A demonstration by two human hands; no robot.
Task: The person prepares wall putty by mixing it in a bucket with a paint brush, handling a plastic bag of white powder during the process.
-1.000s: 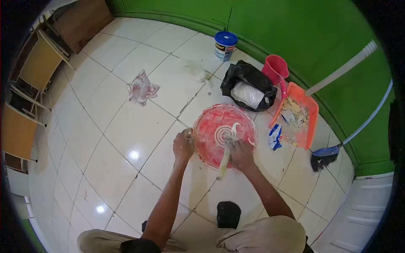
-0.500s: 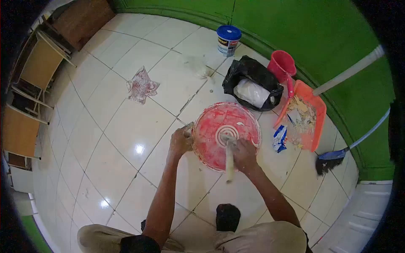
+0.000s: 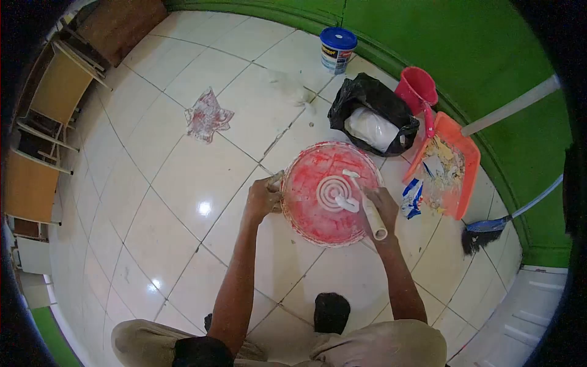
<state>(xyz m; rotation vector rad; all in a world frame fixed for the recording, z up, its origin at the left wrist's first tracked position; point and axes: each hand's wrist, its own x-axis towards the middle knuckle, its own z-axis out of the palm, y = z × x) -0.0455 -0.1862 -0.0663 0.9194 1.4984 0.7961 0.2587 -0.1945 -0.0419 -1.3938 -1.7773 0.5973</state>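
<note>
A round red lid or shallow tub (image 3: 309,208), with white rings at its middle and a pale crusted rim, lies in front of me. My left hand (image 3: 264,197) grips its left rim, fingers closed at the edge. In my right hand (image 3: 383,211), over the right side of the red surface, is a scraper-like tool with a pale tubular handle (image 3: 372,217). Its handle end points toward me, and I cannot make out its working end clearly. A lump of white paste (image 3: 347,203) sits near the rings.
Behind the lid stand a black plastic bag (image 3: 367,92) holding a white bag, a blue-lidded tub (image 3: 337,52) and a pink dipper (image 3: 416,88). An orange dustpan (image 3: 468,177) with debris, a blue-white wrapper (image 3: 412,199) and a broom (image 3: 483,235) lie right. Crumpled plastic (image 3: 208,116) lies left.
My right hand and the tool have moved right, away from the rings, and the handle has tilted. White paste now shows near the rings. My left hand keeps its hold on the rim.
</note>
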